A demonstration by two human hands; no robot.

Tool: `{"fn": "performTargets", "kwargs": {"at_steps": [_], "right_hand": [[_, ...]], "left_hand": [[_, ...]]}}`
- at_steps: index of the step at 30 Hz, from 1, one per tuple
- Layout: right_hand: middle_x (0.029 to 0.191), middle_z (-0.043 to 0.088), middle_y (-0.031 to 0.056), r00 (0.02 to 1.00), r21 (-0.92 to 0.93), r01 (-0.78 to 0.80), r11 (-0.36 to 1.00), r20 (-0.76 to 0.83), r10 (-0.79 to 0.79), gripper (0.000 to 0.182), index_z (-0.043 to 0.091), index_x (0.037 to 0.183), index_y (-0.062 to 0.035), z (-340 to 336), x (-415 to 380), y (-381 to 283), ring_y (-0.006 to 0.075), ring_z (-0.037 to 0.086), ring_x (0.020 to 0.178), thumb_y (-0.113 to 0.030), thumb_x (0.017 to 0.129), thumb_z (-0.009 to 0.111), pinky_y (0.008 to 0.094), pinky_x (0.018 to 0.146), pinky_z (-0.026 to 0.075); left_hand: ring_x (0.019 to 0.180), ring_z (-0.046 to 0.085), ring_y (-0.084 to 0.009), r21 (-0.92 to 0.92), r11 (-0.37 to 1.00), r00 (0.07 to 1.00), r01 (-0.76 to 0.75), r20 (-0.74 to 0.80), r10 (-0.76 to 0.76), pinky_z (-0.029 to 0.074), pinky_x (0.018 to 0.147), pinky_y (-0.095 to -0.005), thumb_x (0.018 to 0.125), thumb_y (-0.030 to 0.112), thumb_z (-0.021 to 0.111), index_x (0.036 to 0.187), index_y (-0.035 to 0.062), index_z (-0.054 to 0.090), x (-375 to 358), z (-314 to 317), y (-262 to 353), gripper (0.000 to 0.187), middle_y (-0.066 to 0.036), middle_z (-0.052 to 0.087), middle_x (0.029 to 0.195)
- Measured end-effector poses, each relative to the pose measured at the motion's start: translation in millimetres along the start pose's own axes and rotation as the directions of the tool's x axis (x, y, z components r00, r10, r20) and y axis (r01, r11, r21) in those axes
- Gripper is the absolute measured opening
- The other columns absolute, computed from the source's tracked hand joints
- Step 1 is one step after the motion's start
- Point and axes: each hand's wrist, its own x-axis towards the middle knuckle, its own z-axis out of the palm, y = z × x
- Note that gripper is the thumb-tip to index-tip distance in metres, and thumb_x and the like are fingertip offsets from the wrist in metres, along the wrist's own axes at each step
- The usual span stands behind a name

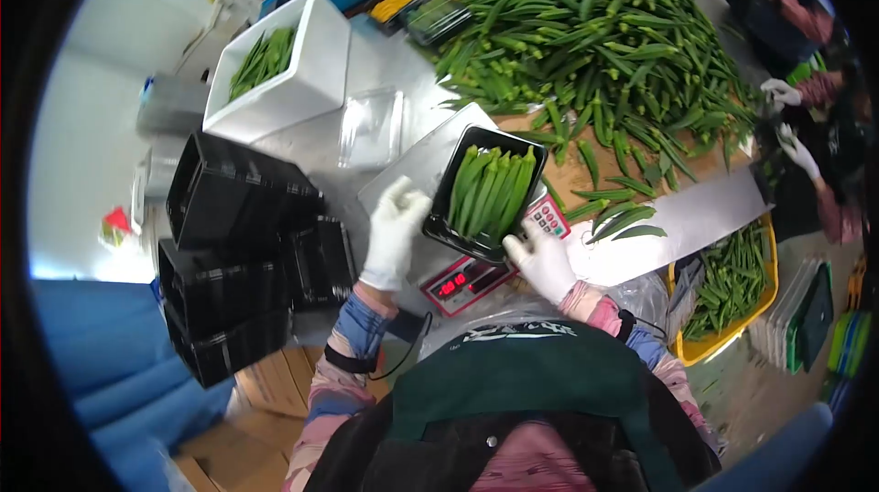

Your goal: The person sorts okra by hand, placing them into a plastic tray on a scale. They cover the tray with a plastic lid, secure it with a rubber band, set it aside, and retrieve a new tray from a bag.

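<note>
A black plastic tray (461, 237) holds a row of green okra pods (493, 190) lying side by side. It overlaps the metal plate of a red weighing scale (450, 287) with a lit red display. My right hand (542, 263), in a white glove, grips the tray's near right corner, thumb and fingers at the rim. Just left of the tray is my left hand (394, 234), also gloved, its fingers loosely bent and apart, with nothing in it.
A big heap of okra (604, 43) covers the table's far side. Left stand a white foam box (320, 53), a clear lid (371, 129) and stacked black trays (233, 194). A yellow crate (772, 263) of okra sits right. Other people's gloved hands (798, 151) show at far right.
</note>
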Motion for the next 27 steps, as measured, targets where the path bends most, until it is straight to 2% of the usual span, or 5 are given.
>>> {"fn": "performTargets", "kwargs": {"at_steps": [4, 9, 12, 18, 27], "right_hand": [[0.109, 0.072, 0.0197, 0.944, 0.11, 0.126, 0.986, 0.291, -0.153, 0.045, 0.065, 0.124, -0.0001, -2, -10, 10, 0.0294, 0.072, 0.099, -0.034, 0.095, 0.066, 0.0358, 0.089, 0.055], [0.112, 0.072, 0.0171, 0.975, 0.183, 0.06, 0.981, 0.202, -0.097, 0.033, 0.068, 0.116, 0.0016, -32, -7, 41, 0.0228, 0.068, 0.103, -0.024, 0.097, 0.065, 0.0327, 0.094, 0.051], [0.105, 0.073, 0.0063, 0.971, 0.168, -0.016, 0.986, 0.237, -0.024, 0.034, 0.063, 0.125, 0.002, -46, -12, 72, 0.0057, 0.058, 0.078, -0.022, 0.102, 0.06, 0.0207, 0.069, 0.048], [0.114, 0.071, 0.0144, 0.934, 0.229, -0.273, 0.934, 0.295, 0.201, 0.035, 0.065, 0.121, 0.0051, -53, -26, 76, 0.0192, 0.066, 0.104, -0.022, 0.099, 0.064, 0.0292, 0.093, 0.049], [0.107, 0.072, 0.0165, 0.966, 0.007, -0.017, 1.0, 0.257, 0.015, 0.034, 0.067, 0.122, -0.0015, -39, -27, 94, 0.0239, 0.069, 0.099, -0.025, 0.097, 0.065, 0.0338, 0.09, 0.052]], "left_hand": [[0.099, 0.059, -0.0099, -0.072, 0.985, 0.934, -0.158, -0.335, 0.125, 0.052, 0.081, -0.0247, 0.092, 0.01, 0.071, 0.142, 0.0011, 0.046, -11, -46, 4, 0.056, -0.005, 0.06, 0.117], [0.101, 0.06, -0.0113, -0.011, 0.963, 0.802, -0.269, -0.556, 0.217, 0.05, 0.088, -0.0278, 0.097, 0.018, 0.068, 0.139, 0.0008, 0.049, -49, -79, 19, 0.05, -0.005, 0.06, 0.122], [0.115, 0.062, -0.0213, 0.059, 0.955, 0.76, -0.29, -0.592, 0.267, 0.053, 0.093, -0.033, 0.099, 0.021, 0.064, 0.14, -0.0014, 0.048, -66, -92, 12, 0.049, -0.011, 0.057, 0.133], [0.11, 0.063, -0.0188, -0.066, 0.962, 0.796, -0.265, -0.578, 0.18, 0.053, 0.091, -0.0313, 0.097, 0.021, 0.067, 0.137, 0.001, 0.051, -76, -73, 1, 0.047, -0.01, 0.06, 0.128], [0.097, 0.06, -0.0113, -0.027, 0.975, 0.923, -0.222, -0.327, 0.201, 0.051, 0.085, -0.0258, 0.093, 0.014, 0.071, 0.141, -0.0014, 0.046, -60, -18, -24, 0.056, -0.009, 0.059, 0.12]]}}
